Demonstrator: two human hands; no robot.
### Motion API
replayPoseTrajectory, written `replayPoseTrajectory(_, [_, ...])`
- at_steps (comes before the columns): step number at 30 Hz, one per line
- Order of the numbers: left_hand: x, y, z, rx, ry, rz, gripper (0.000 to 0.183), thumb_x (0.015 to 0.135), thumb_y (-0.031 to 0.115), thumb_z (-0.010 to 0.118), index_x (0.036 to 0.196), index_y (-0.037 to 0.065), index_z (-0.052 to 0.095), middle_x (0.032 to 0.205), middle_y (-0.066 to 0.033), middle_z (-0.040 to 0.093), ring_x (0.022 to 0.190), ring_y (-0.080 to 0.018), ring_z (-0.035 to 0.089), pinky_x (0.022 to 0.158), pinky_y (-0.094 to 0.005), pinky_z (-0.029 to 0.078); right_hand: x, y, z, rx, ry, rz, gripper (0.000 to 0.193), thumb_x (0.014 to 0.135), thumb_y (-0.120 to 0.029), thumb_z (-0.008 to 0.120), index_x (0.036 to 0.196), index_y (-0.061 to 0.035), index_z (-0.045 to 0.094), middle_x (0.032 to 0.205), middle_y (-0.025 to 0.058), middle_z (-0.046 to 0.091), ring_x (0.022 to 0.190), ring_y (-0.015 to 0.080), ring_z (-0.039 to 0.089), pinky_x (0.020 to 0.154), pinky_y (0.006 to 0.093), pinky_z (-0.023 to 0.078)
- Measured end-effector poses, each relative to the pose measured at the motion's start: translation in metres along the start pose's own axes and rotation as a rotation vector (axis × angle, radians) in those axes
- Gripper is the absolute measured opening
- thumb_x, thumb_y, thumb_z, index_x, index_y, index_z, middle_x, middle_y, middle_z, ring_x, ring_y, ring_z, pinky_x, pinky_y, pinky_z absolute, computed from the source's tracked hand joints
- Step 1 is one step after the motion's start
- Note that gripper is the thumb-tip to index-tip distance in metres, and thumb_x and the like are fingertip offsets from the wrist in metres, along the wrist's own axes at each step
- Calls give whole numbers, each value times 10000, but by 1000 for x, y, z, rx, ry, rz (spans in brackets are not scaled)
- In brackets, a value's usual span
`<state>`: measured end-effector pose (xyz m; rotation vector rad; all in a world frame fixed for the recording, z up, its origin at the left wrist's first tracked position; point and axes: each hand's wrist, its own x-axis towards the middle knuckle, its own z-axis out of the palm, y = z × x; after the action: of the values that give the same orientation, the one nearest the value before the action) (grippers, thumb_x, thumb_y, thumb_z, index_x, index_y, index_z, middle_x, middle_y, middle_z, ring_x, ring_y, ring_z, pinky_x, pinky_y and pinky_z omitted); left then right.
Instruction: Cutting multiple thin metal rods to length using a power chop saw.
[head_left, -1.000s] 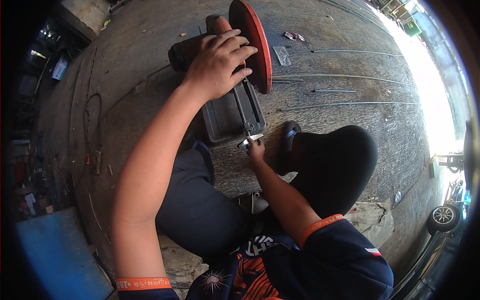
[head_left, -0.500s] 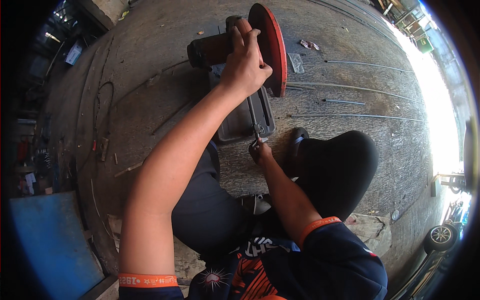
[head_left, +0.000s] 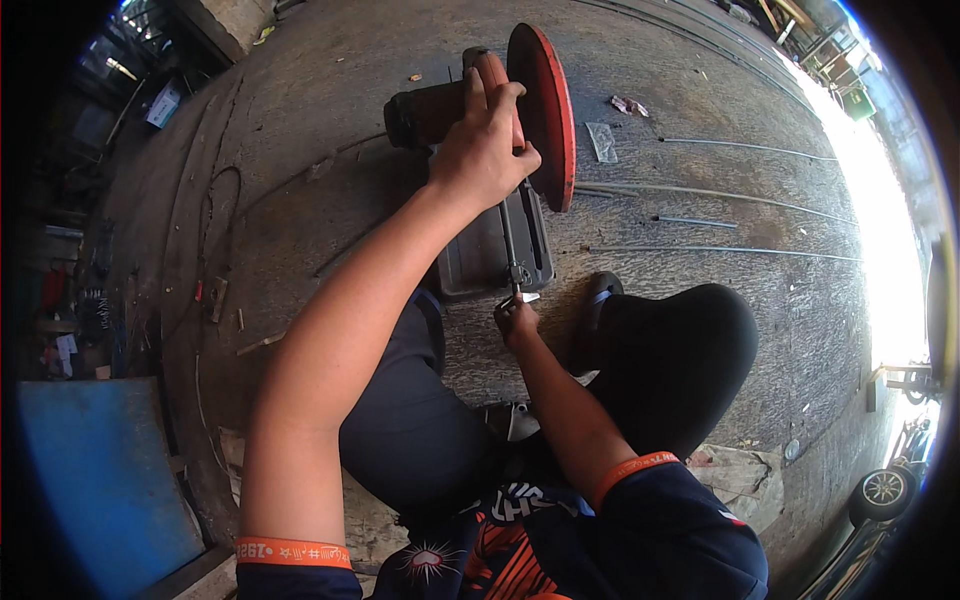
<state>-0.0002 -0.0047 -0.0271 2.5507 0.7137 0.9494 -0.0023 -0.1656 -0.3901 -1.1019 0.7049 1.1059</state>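
A chop saw with a red round blade guard [head_left: 552, 120] and a dark motor [head_left: 430, 115] stands on the floor ahead of me. My left hand [head_left: 482, 160] is closed over the red handle at the top of its head, thumb toward the guard. Below it lies the saw's dark grey base [head_left: 468, 262], partly hidden by my left forearm. At the base's near end is the vise screw [head_left: 516, 272]. My right hand [head_left: 518, 325] is closed round the vise crank at the end of this screw; its fingers are partly hidden.
Several thin metal rods [head_left: 720, 250] lie on the worn floor to the right, near a clear plastic bag [head_left: 602, 142]. A blue panel [head_left: 100, 470] is at lower left. A cable [head_left: 225, 175] curves over the floor on the left. My bent legs flank the base's near end.
The whole view has shifted a little, so the saw and floor sit slightly lower in the picture. Both hands keep their holds on the saw handle and the vise crank.
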Motion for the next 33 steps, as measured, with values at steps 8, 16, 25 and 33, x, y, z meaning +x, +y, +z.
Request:
replayPoseTrajectory(8, [-1,1,-3,45,-4,10,622,739,135,737,1279,51,441,1416,-374,321,1094,-511,572,867,-477,550,-13,-18,4,-117,141,-103,306,883,-306,701,957,-17,633,793,80,613,710,214,623,536,331,475])
replayPoseTrajectory(16, [-2,1,-5,-4,-63,-33,608,743,144,737,1279,52,465,1447,-408,266,1159,-508,541,900,-468,539,-26,-22,-4,85,195,-141,415,854,-439,701,1002,-52,674,848,47,666,721,192,624,602,325,436])
replayPoseTrajectory(25, [-2,2,-5,26,-34,-12,604,754,165,743,1283,66,469,1450,-410,260,1149,-515,545,900,-465,541,16,-16,-19,141,-369,227,159,910,-250,586,976,-110,627,832,28,634,940,182,633,709,386,464])
replayPoseTrajectory(33, [-3,1,-5,29,-54,-37,602,747,162,751,1270,81,465,1464,-385,254,1091,-509,580,886,-472,550,-36,-29,6,-100,247,-124,160,890,-195,568,1019,-109,607,926,28,643,857,200,627,715,362,470])
